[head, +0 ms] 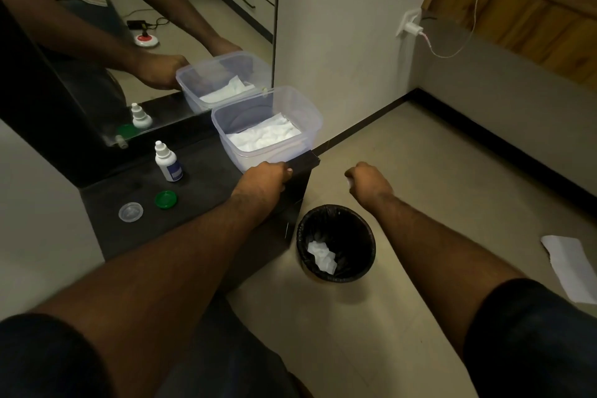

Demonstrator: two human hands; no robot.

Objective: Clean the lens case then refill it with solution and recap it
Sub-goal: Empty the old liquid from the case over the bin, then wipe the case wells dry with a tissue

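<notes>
A white solution bottle [168, 161] stands upright on the dark counter [200, 203]. In front of it lie a green round cap [165, 199] and a clear round lens-case piece [130, 212], apart from each other. My left hand [263, 179] grips the near rim of a clear plastic tub [310, 113] holding white tissues [265, 136] at the counter's right end. My right hand [368, 184] hangs curled over the floor beyond the bin, with a small white thing showing in its fist; what it is cannot be told.
A black bin [336, 244] with a crumpled tissue inside stands on the floor beside the counter, below my right hand. A mirror [161, 26] backs the counter. White paper [568, 268] lies on the floor at right. A charger [412, 27] is plugged into the wall.
</notes>
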